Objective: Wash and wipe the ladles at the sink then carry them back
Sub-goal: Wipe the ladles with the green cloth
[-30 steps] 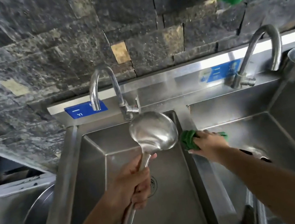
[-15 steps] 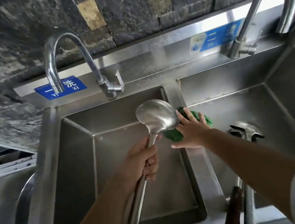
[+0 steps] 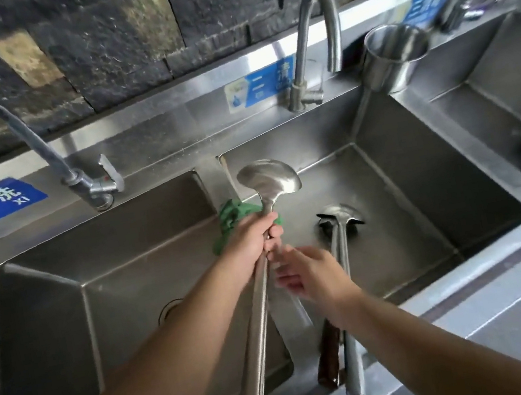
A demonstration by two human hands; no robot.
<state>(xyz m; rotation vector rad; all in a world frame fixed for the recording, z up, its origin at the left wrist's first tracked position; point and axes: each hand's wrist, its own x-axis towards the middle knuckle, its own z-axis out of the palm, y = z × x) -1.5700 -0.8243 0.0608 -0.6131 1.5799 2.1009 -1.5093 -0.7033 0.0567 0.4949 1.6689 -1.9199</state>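
Note:
My left hand [image 3: 254, 238] grips the long steel handle of a ladle [image 3: 269, 180], whose bowl hangs over the divider between the left basin [image 3: 111, 248] and the middle basin [image 3: 424, 189]. A green cloth [image 3: 231, 214] lies on that divider, just behind my left hand. My right hand [image 3: 312, 273] is blurred, fingers apart, next to the ladle's handle and holding nothing. A second ladle [image 3: 339, 218] rests in the middle basin with its handle leaning over the front rim.
A dark wooden handle [image 3: 329, 356] lies beside the second ladle's handle. Curved taps stand behind the left basin [image 3: 33, 140] and the middle basin [image 3: 312, 45]. A steel cup [image 3: 396, 55] stands on the ledge before a third basin [image 3: 514, 103]. A stone wall rises behind.
My right hand has let go of the green cloth and pulled back toward the ladle's handle. My left hand has carried the ladle right, over the divider. The view has swung right.

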